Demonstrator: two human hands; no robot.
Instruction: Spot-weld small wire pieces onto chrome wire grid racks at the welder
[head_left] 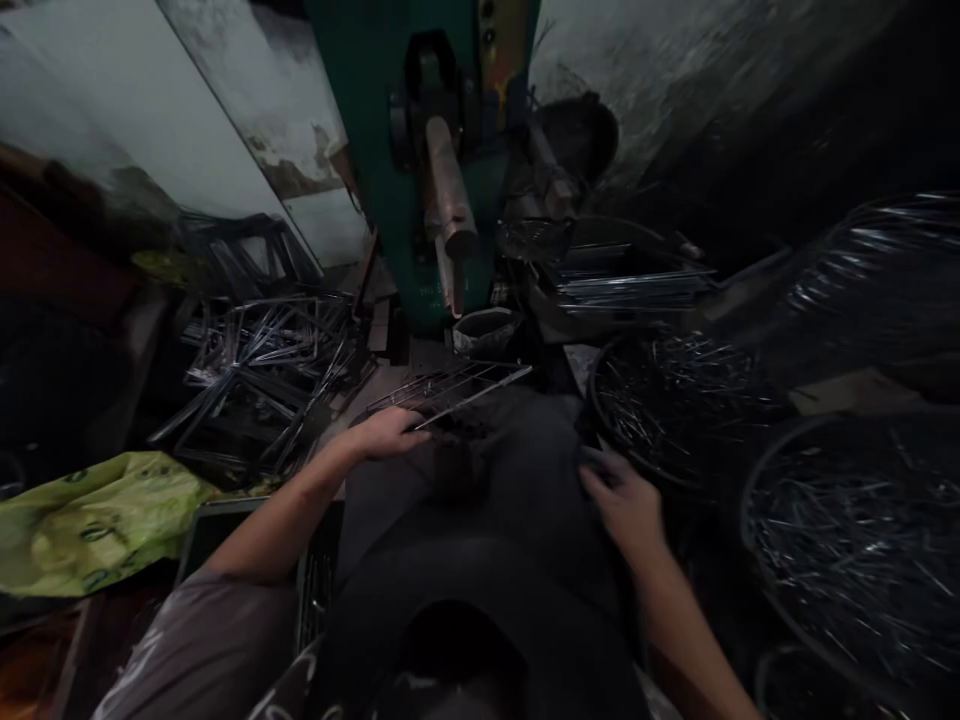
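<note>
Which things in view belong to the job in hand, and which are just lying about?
Likely in use: wire frame in left hand, green machine, tub beside right hand.

Likely lying about: yellow-green sheet, pale flat piece.

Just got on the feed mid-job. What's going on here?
A person's left hand holds a wire frame in front of a green machine. The right hand is low by the right thigh, near a tub of thin metal pieces; it's too dark to tell whether it grips anything. A larger tub of similar pieces stands farther right, and more frames are heaped to the left.
</note>
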